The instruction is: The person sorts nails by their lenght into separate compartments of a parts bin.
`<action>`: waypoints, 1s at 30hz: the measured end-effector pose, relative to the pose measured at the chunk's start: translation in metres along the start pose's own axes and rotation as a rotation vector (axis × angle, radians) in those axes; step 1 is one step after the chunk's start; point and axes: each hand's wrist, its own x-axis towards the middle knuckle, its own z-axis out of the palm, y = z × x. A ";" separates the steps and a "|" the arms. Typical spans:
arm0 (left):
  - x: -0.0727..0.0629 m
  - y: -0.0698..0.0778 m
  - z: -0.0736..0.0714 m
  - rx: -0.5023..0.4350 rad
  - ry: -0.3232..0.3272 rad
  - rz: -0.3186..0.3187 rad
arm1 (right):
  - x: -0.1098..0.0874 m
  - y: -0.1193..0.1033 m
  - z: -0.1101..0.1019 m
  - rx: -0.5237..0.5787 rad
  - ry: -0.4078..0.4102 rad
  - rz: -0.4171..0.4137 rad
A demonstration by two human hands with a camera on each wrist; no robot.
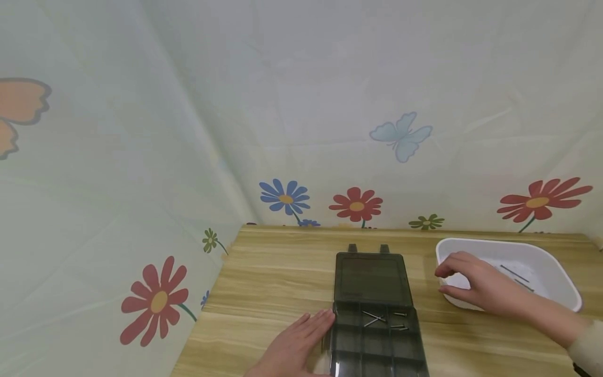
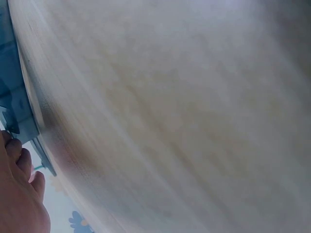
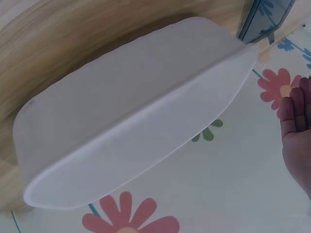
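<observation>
A dark see-through compartment box [image 1: 377, 348] lies unfolded on the wooden table, its lid [image 1: 372, 277] laid back toward the wall. Thin metal nails [image 1: 374, 318] cross each other in one compartment. To the right of them are shorter screw-like pieces [image 1: 399, 328]. My left hand [image 1: 294, 343] rests with extended fingers against the box's left edge. Over the near-left rim of a white plastic basin [image 1: 558, 272] hovers my right hand [image 1: 487, 285], fingers bent and thumb apart, with nothing visible between them. Long nails [image 1: 514, 273] lie in the basin, partly hidden by this hand.
The wooden table [image 1: 273, 272] runs back to a pale curtain [image 1: 311, 104] printed with flowers and butterflies. Another stretch of curtain hangs along the left side. Two latch tabs [image 1: 352, 247] stick out from the lid's far edge. Basin and box stand apart, with table between.
</observation>
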 end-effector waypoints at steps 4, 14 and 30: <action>0.000 0.000 0.002 0.008 0.003 0.000 | -0.004 0.007 -0.007 -0.017 0.018 0.018; -0.001 0.000 0.003 -0.028 -0.030 -0.016 | -0.017 0.034 -0.019 -0.087 0.031 0.083; -0.001 0.000 0.001 -0.051 -0.034 -0.019 | -0.039 0.079 -0.022 -0.097 -0.014 0.207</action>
